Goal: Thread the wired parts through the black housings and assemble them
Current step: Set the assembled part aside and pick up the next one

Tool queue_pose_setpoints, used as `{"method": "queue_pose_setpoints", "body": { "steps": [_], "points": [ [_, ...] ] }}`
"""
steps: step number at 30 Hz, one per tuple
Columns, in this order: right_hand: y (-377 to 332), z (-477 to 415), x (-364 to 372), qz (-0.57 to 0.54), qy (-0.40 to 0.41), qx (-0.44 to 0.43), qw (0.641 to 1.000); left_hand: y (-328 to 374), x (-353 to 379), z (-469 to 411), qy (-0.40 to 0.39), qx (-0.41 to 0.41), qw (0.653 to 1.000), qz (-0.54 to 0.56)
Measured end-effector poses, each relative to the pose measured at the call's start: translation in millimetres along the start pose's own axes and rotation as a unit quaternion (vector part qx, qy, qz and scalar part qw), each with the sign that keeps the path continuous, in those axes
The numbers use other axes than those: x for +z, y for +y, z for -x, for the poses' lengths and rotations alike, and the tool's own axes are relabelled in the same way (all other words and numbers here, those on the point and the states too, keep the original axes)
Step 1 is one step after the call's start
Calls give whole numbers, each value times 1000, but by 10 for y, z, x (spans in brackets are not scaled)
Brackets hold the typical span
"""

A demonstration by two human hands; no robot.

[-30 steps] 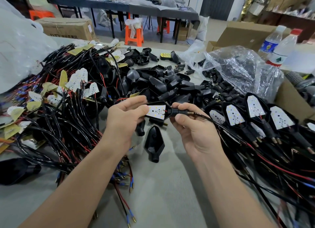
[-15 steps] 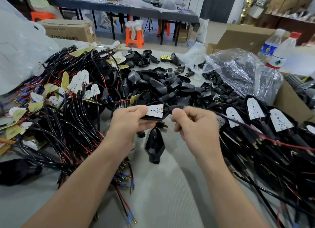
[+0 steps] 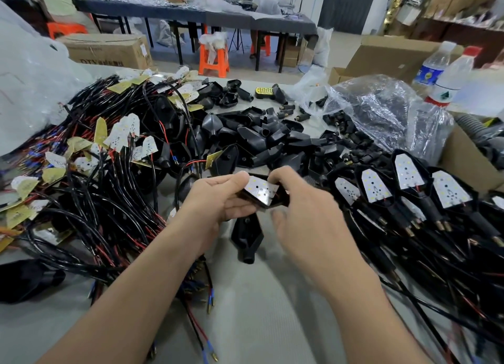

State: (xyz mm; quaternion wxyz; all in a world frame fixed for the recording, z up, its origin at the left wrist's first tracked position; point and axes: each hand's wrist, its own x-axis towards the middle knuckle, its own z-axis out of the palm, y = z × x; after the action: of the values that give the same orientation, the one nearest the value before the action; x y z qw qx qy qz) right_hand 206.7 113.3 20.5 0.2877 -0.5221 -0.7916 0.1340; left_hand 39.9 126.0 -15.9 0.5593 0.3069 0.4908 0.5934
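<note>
Fingers and thumb of the left hand clenched around a black housing with a white LED board seated in it, held just above the grey table, between the tangle of wired boards on the left and the finished units on the right. Motion blur smeared the right hand; its forefinger curled onto the housing's far corner, but whether it grasped or merely touched could not be told. The held part's wire was hidden behind both hands, which also covered the top of a loose housing lying beneath.
</note>
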Motion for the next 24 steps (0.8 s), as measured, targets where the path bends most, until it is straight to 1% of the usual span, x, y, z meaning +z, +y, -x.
{"method": "queue_pose_setpoints", "body": {
  "steps": [2,5,6,7,8,9,10,11,13,15,18,19,20,22,24],
  "points": [
    [113,-60,-52,35,27,42,998,-13,32,17,-2,16,1000,-9],
    [373,-157,-178,125,48,148,980,-4,33,58,11,58,997,-51],
    [441,-174,-214,127,59,178,974,2,24,64,20,68,995,-64],
    [481,-180,-226,105,89,193,972,10,20,67,31,76,994,-75],
    [496,-177,-212,74,136,189,970,21,21,68,43,82,992,-84],
    [481,-172,-177,51,180,167,968,26,16,63,58,91,989,-96],
    [434,-165,-136,35,204,139,968,23,11,55,77,103,985,-113],
    [379,-158,-72,22,206,112,972,13,-1,41,101,117,978,-138],
    [263,-140,105,-11,176,70,982,-16,-33,10,151,138,960,-190],
    [162,-126,314,-14,129,36,991,-18,-58,2,198,156,941,-227],
    [55,-147,561,-34,-15,27,999,26,-83,24,239,194,914,-264],
    [72,-179,611,-43,-47,28,998,41,-90,34,248,201,907,-274],
    [110,-213,639,-50,-60,26,997,48,-97,40,256,204,901,-285],
    [183,-250,639,-66,-61,32,995,44,-132,40,262,196,891,-315],
    [213,-227,629,-94,-62,28,993,51,-167,37,261,188,873,-366]
  ]
}}
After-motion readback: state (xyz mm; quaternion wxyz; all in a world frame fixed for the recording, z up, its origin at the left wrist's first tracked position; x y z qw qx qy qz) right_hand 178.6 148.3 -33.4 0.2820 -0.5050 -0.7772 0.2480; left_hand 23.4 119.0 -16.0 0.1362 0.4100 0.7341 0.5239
